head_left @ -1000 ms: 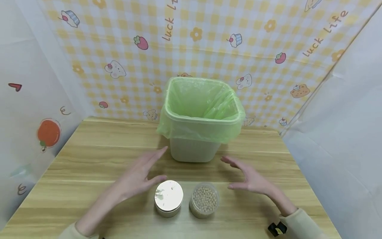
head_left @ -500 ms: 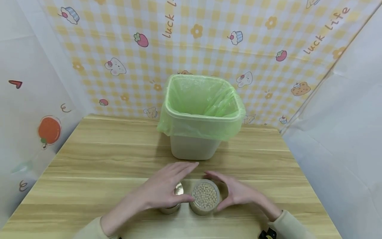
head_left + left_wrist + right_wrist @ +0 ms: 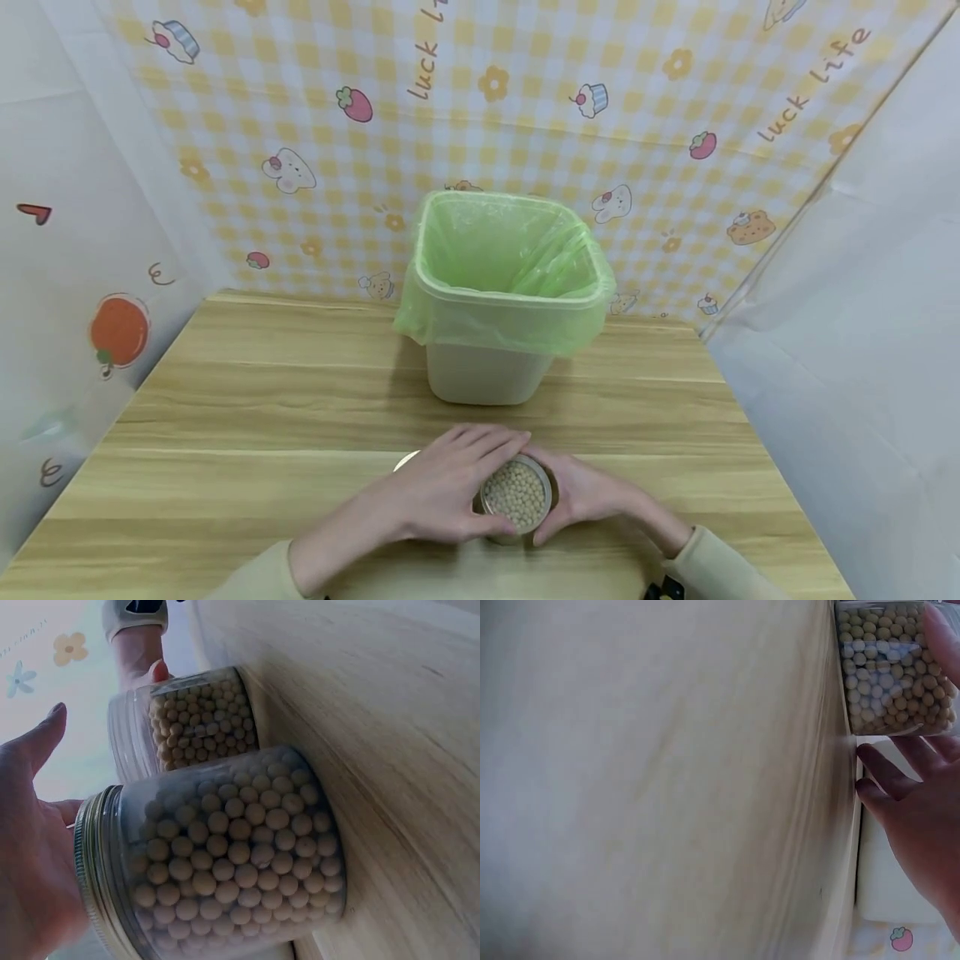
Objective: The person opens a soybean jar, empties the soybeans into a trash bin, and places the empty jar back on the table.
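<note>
An open clear jar of pale round beans (image 3: 516, 496) stands on the wooden table (image 3: 247, 400) near its front edge. My left hand (image 3: 448, 487) reaches in from the left and curls round that jar's left side. My right hand (image 3: 592, 493) curls round its right side. A second bean jar with a gold lid (image 3: 225, 855) stands just left of the open jar (image 3: 199, 720). In the head view my left hand covers nearly all of it, leaving only a sliver of lid (image 3: 406, 461). The right wrist view shows the open jar (image 3: 896, 667) with my fingers (image 3: 889, 784) at its side.
A beige bin with a green plastic liner (image 3: 510, 292) stands behind the jars at the table's middle back. Patterned and white sheets wall the table on three sides. Bare wood (image 3: 225, 467) lies to the left and right.
Both hands have come in from either side of the jars and closed round the open bean jar. The left hand now covers the lidded jar.
</note>
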`<state>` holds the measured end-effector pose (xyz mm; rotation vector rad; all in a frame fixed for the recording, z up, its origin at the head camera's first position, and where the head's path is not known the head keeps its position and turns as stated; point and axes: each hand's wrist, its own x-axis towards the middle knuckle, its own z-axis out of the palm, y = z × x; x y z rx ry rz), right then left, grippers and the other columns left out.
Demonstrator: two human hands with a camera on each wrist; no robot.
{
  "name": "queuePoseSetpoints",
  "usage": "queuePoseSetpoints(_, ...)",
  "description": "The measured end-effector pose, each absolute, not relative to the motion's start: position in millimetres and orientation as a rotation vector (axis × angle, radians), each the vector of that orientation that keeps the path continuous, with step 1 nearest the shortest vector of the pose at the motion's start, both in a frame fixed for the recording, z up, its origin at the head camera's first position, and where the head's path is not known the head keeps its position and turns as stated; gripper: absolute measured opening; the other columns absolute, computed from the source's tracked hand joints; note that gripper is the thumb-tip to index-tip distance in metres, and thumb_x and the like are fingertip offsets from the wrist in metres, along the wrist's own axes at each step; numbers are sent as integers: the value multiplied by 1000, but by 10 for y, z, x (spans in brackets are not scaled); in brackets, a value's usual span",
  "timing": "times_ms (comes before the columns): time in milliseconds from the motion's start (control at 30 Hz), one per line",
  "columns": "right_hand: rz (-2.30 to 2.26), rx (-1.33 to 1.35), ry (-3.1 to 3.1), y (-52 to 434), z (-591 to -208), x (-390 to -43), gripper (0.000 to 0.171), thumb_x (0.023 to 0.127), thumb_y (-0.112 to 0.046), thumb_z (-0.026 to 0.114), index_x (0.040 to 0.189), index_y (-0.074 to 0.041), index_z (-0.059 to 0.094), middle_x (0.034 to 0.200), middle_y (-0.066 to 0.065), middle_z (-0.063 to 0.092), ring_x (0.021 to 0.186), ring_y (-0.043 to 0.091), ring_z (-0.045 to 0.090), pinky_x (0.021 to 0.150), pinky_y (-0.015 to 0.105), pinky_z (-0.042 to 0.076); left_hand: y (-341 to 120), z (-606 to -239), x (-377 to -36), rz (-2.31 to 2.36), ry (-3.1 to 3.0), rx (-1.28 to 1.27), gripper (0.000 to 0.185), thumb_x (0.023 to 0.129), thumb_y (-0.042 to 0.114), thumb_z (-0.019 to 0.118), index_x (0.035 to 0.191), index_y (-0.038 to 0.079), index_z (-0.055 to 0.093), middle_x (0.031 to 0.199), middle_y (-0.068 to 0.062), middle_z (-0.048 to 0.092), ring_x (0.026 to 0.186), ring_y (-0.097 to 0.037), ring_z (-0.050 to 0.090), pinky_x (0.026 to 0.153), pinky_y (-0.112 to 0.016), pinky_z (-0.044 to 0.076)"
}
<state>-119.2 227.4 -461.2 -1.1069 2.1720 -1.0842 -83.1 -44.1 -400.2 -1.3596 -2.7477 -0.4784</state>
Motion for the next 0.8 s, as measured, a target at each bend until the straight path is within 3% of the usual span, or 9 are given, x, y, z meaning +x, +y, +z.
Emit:
queuePoseSetpoints(400,-1092,-1170,2178,2250,-4639,-1157,106,73,-35,94,157,-19,30,146,8,56,130,18,58,111,39,50,-371,-4080,-846,-391,-2697,-1386,96,88,68,64,161,14,33,159,4,46,147,-17,44,122,-43,37)
queuePoseSetpoints(800,-1246,-1044,2081,2288,-4554,-1119,105,70,-24,95,156,-23,34,150,5,52,132,17,56,113,37,47,-349,-4077,-837,-454,-2660,-1399,92,89,69,63,159,14,38,155,5,51,144,-15,47,121,-41,39)
